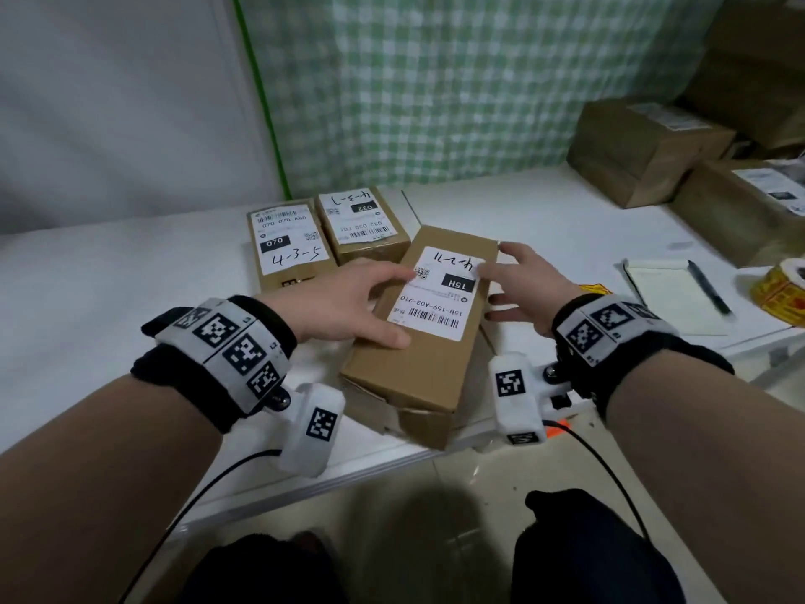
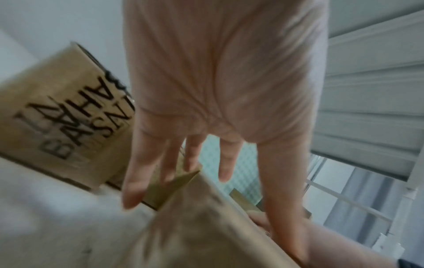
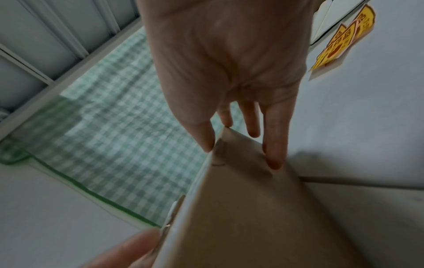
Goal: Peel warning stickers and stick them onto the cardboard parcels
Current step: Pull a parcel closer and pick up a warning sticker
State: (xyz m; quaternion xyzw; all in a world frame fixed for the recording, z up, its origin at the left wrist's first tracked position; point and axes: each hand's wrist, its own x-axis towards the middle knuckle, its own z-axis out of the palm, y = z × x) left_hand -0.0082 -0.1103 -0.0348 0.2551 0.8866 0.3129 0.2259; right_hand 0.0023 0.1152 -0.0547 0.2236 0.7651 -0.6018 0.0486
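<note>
A long cardboard parcel with a white shipping label lies slantwise between my hands, its near end over the table's front edge. My left hand lies across its left top edge, fingers and thumb straight on the label. My right hand touches the far right corner, thumb on the label and spread fingers down the side. The wrist views show the left hand and right hand with straight fingers on the parcel. Loose yellow-and-red warning stickers lie just past my right wrist; neither hand holds one.
Two smaller labelled parcels stand side by side behind the long one. A notepad with a pen and a sticker roll lie at the right. Bigger cardboard boxes are stacked at the back right. A checked curtain hangs behind.
</note>
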